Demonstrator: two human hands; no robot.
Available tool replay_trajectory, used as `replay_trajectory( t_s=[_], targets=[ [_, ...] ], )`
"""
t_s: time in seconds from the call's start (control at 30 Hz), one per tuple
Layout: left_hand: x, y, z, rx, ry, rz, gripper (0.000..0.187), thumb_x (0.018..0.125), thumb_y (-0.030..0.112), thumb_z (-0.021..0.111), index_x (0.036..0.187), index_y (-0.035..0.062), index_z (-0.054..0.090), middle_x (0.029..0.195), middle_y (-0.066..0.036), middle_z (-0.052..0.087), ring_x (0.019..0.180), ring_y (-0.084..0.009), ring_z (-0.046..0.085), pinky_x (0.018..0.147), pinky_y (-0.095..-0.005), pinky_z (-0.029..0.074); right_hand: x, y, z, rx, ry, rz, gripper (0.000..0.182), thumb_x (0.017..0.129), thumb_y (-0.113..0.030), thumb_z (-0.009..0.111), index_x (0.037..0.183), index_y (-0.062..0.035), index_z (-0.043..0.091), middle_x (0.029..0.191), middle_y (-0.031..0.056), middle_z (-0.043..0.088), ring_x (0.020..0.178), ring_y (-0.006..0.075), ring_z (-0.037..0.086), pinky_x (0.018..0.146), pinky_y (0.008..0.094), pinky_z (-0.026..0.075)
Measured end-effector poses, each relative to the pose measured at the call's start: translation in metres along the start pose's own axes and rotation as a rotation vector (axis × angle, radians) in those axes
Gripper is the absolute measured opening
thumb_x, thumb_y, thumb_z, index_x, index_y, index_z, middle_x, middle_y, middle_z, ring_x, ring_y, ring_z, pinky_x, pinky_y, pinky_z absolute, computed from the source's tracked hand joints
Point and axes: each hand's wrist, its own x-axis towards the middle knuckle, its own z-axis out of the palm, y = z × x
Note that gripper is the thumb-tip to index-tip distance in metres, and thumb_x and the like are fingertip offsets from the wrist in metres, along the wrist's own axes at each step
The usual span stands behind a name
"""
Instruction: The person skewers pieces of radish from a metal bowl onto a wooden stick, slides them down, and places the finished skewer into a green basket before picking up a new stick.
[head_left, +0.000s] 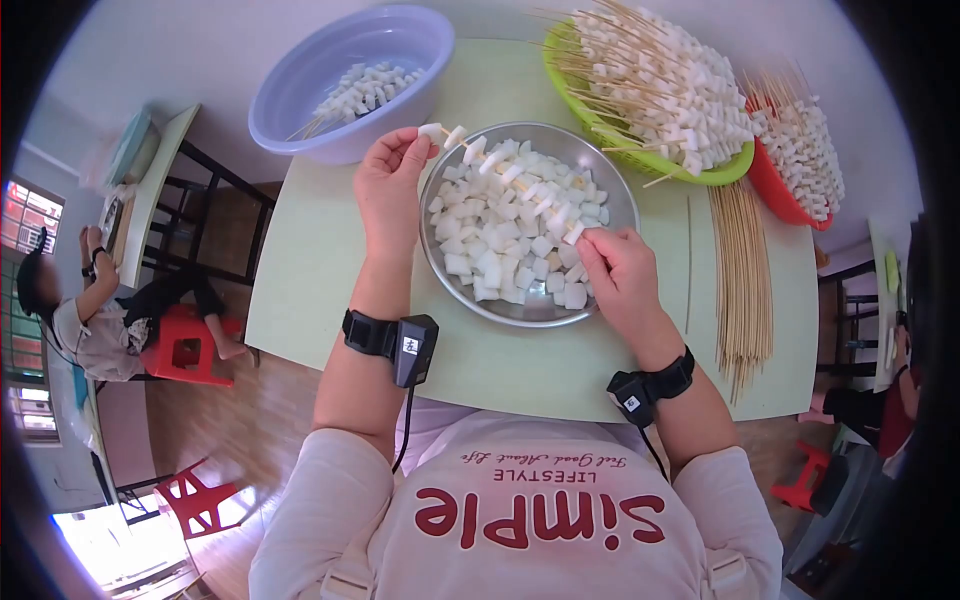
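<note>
A bamboo skewer threaded with several white pieces stretches slantwise over a round metal bowl. At its upper left end my left hand pinches a white piece between thumb and fingers. My right hand closes around the lower right end, by the last white piece, and hides the tip there. Loose white chunks, cut in blocks, fill much of the bowl beneath. What food they are cannot be made out.
A lilac basin holds several filled skewers. Filled skewers also heap in a green basket and a red basket. Bare bamboo sticks lie on the table at right. People sit at tables on both sides.
</note>
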Motion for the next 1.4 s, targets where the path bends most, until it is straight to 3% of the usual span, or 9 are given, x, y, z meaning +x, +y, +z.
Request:
replay_trajectory(
  t_s=[0.67,0.87,0.93,1.27,1.4],
  targets=[
    [-0.002,0.000,0.002,-0.062,0.012,0.020,0.016,0.091,0.006,0.065,0.102,-0.0029,0.060,0.096,-0.010,0.068,0.088,-0.0151,0.065,0.081,-0.0258,0.050,0.001,-0.002,-0.001,-0.048,-0.050,0.001,0.012,0.092,-0.014,0.058,0.085,-0.0081,0.065,0.057,0.0081,0.054,0.051,0.0286,0.047,0.066,0.0354,0.039],
    [-0.005,-0.001,0.004,0.064,0.052,0.066,0.013,0.090,0.003,0.065,0.101,-0.0038,0.060,0.095,-0.011,0.069,0.087,-0.0149,0.066,0.080,-0.0241,0.051,0.001,-0.005,-0.002,-0.050,-0.050,0.009,0.012,0.091,-0.013,0.057,0.085,-0.0073,0.065,0.057,0.0094,0.054,0.052,0.0293,0.047,0.065,0.0359,0.039],
    [-0.003,-0.006,0.002,0.264,0.035,0.208,0.012,0.090,0.001,0.065,0.099,-0.0038,0.061,0.094,-0.010,0.068,0.086,-0.0134,0.066,0.078,-0.0228,0.052,0.001,-0.005,-0.002,-0.082,-0.046,-0.038,0.013,0.092,-0.013,0.057,0.083,-0.0069,0.064,0.057,0.0098,0.053,0.051,0.0298,0.047,0.065,0.0362,0.039],
    [-0.006,-0.003,0.006,0.247,0.024,0.205,0.010,0.089,0.002,0.066,0.098,-0.0025,0.064,0.090,-0.005,0.068,0.081,-0.0083,0.062,0.075,-0.0202,0.050,-0.001,-0.006,-0.002,-0.042,-0.102,0.047,0.008,0.089,-0.011,0.060,0.084,-0.0075,0.065,0.058,0.0096,0.055,0.054,0.0296,0.050,0.064,0.0361,0.040],
    [-0.008,0.001,0.007,0.276,0.014,0.217,0.010,0.089,0.002,0.067,0.097,-0.0025,0.064,0.090,-0.006,0.068,0.082,-0.0093,0.062,0.077,-0.0219,0.050,0.001,-0.009,-0.002,-0.179,0.094,-0.086,0.005,0.088,-0.008,0.061,0.090,-0.0075,0.066,0.059,0.0088,0.056,0.056,0.0288,0.052,0.064,0.0358,0.040]
  ],
)
